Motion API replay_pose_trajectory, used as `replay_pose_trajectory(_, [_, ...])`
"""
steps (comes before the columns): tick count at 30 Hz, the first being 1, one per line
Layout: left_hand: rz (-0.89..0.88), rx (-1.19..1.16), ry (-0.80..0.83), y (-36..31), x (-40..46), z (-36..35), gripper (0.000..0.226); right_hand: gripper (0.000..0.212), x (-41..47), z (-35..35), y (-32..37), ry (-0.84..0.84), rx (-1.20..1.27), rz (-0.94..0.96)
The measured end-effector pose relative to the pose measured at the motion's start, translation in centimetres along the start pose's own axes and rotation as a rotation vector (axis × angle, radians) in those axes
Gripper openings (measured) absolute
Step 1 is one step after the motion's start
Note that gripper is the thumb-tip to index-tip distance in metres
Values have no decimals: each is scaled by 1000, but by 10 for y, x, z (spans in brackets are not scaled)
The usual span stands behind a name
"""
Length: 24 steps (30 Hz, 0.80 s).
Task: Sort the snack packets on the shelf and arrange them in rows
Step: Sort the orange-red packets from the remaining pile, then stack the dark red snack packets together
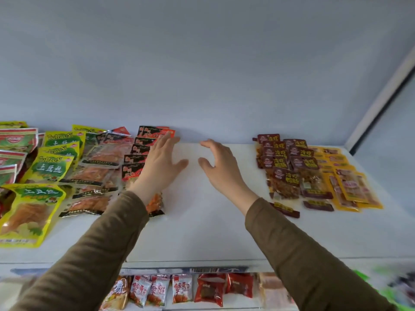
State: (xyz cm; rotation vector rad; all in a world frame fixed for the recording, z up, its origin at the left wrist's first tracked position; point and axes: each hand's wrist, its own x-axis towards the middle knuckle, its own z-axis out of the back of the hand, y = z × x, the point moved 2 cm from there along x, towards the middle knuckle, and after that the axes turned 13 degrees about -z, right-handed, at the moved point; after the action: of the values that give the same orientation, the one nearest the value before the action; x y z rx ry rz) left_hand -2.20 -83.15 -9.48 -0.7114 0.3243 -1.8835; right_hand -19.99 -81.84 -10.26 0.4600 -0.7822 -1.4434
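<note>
Snack packets lie in two groups on the white shelf [202, 232], well apart, with a bare stretch between them. Left group: black-and-red packets [134, 158] in an overlapping column, then clear packets with orange contents [96, 173], then yellow-green packets [51, 167] further left. Right group: dark red packets [289, 162] in two overlapping columns, with yellow packets [350, 185] just beside them on the right.

Your left hand [160, 162] reaches forward, palm down, fingers straight and spread; it lies over the right edge of the black-and-red column, fingertips near the back wall. Contact cannot be confirmed. Your right hand [219, 162] hovers over the bare stretch, fingers loosely curved, thumb out, holding nothing. The two hands are near each other but apart. Both forearms wear olive-brown sleeves [298, 243].

A lower shelf [193, 269] shows more packets in a row.
</note>
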Motion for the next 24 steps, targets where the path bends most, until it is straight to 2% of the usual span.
replay_pose_trajectory(5, [-107,10,97,-49,11,-42,68,35,-9,54,-45,-73,-263,48])
replay_pose_trajectory(10, [-139,-14,190,-97,27,-94,68,36,-14,105,-102,-14,-312,5])
replay_pose_trajectory(14, [-88,-42,270,-131,42,-138,73,42,-8,150,-152,26,-314,-52])
replay_pose_trajectory(18, [39,-89,292,-154,59,-172,85,66,4,176,-192,118,-363,-83])
replay_pose_trajectory(22, [200,-158,252,-161,74,-190,96,111,13,171,-211,224,-574,-54])
replay_pose_trajectory(24, [269,-206,248,-162,78,-195,101,127,15,161,-214,251,-649,-52])
